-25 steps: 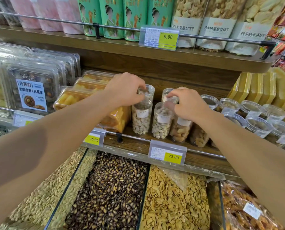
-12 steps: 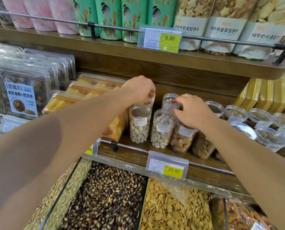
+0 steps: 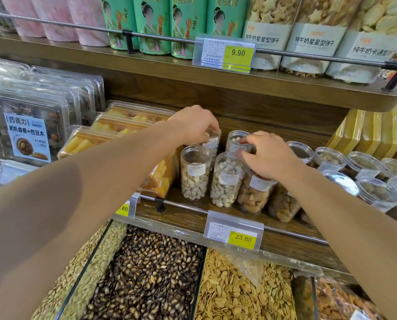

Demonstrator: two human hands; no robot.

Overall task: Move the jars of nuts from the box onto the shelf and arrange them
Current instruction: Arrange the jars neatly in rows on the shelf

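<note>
A dark wood-grain shelf (image 3: 188, 213) with a metal rail carries clear cylindrical plastic jars; below it, open bins (image 3: 144, 280) hold striped dark seeds and pale flat seeds. Clear clamshell boxes (image 3: 114, 137) of orange-yellow pieces crowd the jars' left side. Two front pistachio jars (image 3: 195, 174) stand upright, side by side. The left hand (image 3: 194, 127) closes its fingers over a rear jar's lid (image 3: 212, 135); the right hand (image 3: 270, 155) grips the lid rim of another rear jar (image 3: 236, 140), covering a jar of tan nuts (image 3: 254, 195).
</note>
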